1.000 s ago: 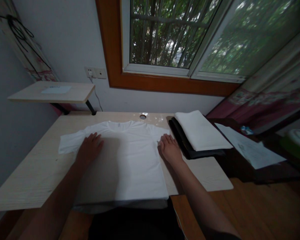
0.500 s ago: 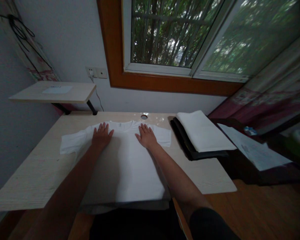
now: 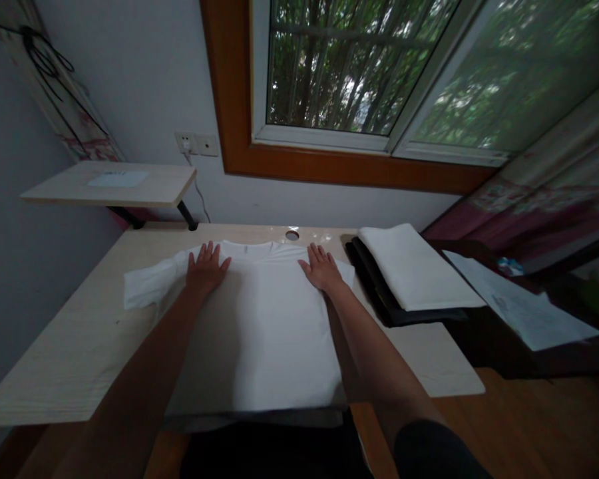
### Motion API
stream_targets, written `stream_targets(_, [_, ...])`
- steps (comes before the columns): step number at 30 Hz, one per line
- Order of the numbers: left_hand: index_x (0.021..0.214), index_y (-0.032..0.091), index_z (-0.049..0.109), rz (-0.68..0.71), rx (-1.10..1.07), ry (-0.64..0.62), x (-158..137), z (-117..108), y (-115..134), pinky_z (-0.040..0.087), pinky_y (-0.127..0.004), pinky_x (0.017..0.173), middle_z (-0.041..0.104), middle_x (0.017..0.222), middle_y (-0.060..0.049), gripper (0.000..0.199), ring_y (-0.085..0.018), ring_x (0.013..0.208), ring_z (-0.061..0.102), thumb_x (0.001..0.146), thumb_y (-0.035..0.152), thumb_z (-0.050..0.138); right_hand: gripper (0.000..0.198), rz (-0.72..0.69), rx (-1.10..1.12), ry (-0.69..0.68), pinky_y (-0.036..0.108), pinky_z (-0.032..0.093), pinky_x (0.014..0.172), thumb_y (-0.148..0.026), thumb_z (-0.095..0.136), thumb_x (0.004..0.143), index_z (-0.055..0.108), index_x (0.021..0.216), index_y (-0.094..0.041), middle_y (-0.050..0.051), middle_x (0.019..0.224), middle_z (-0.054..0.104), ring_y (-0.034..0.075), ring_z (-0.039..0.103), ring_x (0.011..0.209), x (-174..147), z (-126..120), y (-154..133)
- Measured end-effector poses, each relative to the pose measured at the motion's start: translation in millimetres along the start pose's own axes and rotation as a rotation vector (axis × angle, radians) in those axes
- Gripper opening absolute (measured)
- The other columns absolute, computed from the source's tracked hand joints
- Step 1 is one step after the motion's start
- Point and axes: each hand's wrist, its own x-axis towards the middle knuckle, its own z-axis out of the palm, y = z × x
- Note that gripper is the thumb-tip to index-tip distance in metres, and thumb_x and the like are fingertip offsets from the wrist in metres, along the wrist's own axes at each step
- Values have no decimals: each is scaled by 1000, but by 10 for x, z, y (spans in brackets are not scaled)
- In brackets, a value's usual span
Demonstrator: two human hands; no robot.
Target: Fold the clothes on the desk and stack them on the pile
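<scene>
A white T-shirt (image 3: 269, 332) lies spread on the pale wooden desk (image 3: 64, 346), its neckline toward the wall and its hem hanging over the front edge. My left hand (image 3: 205, 269) rests flat on the shirt's left shoulder, fingers apart. On the right shoulder, close to the sleeve, my right hand (image 3: 321, 267) lies palm down with its fingers stretched out. Neither hand grips the fabric. My right forearm covers part of the right sleeve, and my left forearm hides some of the shirt's left side.
Folded white cloth (image 3: 422, 266) lies on folded black cloth (image 3: 379, 286) at the desk's right. A raised shelf (image 3: 160, 179) stands at the back left, bearing a paper label. Beyond the desk's right side, a paper sheet (image 3: 524, 299) lies on a dark surface. A window (image 3: 349, 73) is ahead.
My right hand has slid right across the shirt, from beside the neckline out toward the sleeve. My left hand stays at the left shoulder. The view has shifted slightly.
</scene>
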Motion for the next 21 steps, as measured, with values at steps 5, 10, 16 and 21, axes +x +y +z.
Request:
stream_targets(5, [162, 17, 30, 18, -15, 47, -16, 19, 6, 13, -60, 127, 19, 172, -11, 77, -29, 160, 16, 102, 63, 17, 76, 42, -1, 42, 60, 17, 125, -59, 25, 106, 31, 161, -8, 17, 170, 19, 35, 15, 158, 28, -20, 101])
stream_targets(10, [162, 16, 31, 18, -31, 56, -17, 18, 22, 13, -61, 127, 21, 171, -12, 76, -30, 159, 17, 102, 61, 20, 64, -58, 13, 255, 58, 17, 125, -39, 33, 106, 34, 159, -3, 22, 168, 26, 34, 21, 157, 13, -119, -282])
stream_targets(16, [161, 17, 33, 31, -17, 103, -28, 27, 35, 12, -61, 126, 23, 170, -13, 71, -31, 159, 18, 103, 58, 24, 55, -318, 106, 159, 44, 27, 125, -40, 33, 108, 48, 151, -9, 17, 165, 35, 27, 33, 153, 69, 7, -1008])
stream_targets(21, [161, 15, 33, 34, -9, 92, -22, 38, 29, 14, -60, 126, 23, 170, -14, 73, -31, 159, 20, 103, 58, 23, 64, -276, 93, 130, 50, 21, 127, -48, 36, 107, 40, 157, -7, 18, 166, 31, 30, 26, 156, 153, 136, -1082])
